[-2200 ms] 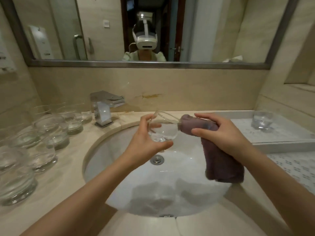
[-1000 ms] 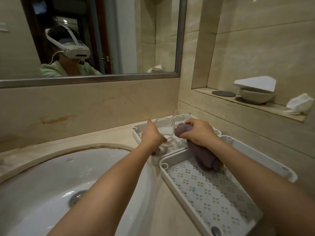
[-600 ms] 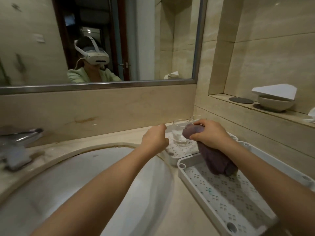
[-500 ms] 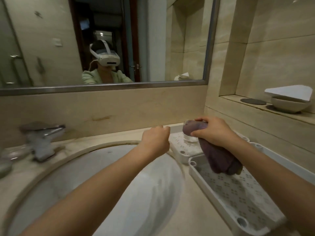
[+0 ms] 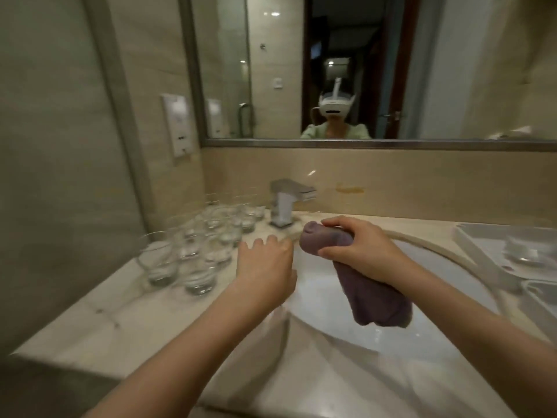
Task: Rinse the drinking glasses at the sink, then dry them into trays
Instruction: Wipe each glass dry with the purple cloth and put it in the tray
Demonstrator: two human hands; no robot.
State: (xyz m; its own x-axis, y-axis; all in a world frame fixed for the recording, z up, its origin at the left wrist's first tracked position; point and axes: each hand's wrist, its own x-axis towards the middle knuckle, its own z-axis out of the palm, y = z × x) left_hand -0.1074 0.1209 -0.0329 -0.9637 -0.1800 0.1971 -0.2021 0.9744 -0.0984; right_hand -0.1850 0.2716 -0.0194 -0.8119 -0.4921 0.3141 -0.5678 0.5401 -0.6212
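The left hand (image 5: 265,263) has left its dried glass in the tray (image 5: 482,245) and, fingers spread and empty, reaches toward the unwashed glasses (image 5: 193,248) on the tabletop; the right hand (image 5: 358,251) grips the cloth (image 5: 373,294).

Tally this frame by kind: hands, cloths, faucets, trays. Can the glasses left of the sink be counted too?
Hands: 2, left hand and right hand
Purple cloth: 1
Faucet: 1
Trays: 2, far tray and near tray
Total: 6
Glasses: a cluster, too blurred to count.
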